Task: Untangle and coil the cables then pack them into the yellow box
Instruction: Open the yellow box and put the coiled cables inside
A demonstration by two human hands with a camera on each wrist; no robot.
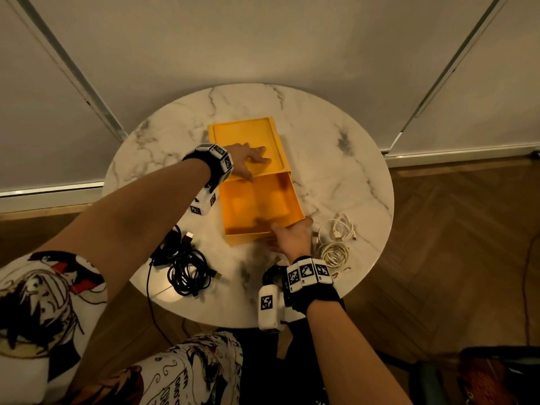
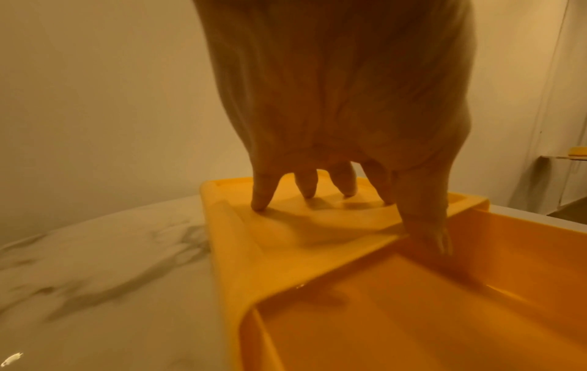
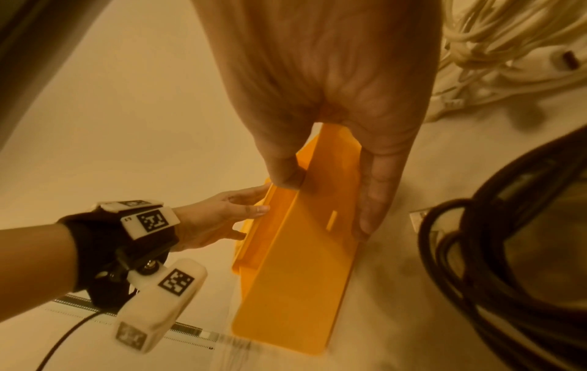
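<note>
Marbled and round, the bench (image 1: 336,176) fills the centre of the head view, with the yellow box (image 1: 260,206) at its middle, its lid (image 1: 244,138) slid toward the upper part of the frame so the tray lies uncovered. Left hand (image 1: 248,163) presses flat on the lid, fingers (image 2: 262,195) straight, grip released; right hand (image 1: 292,236) clasps the box's near wall, thumb inside, fingers outside. Black cables (image 1: 184,263) lie coiled at lower left, white cables (image 1: 336,244) just right of the right hand.
</note>
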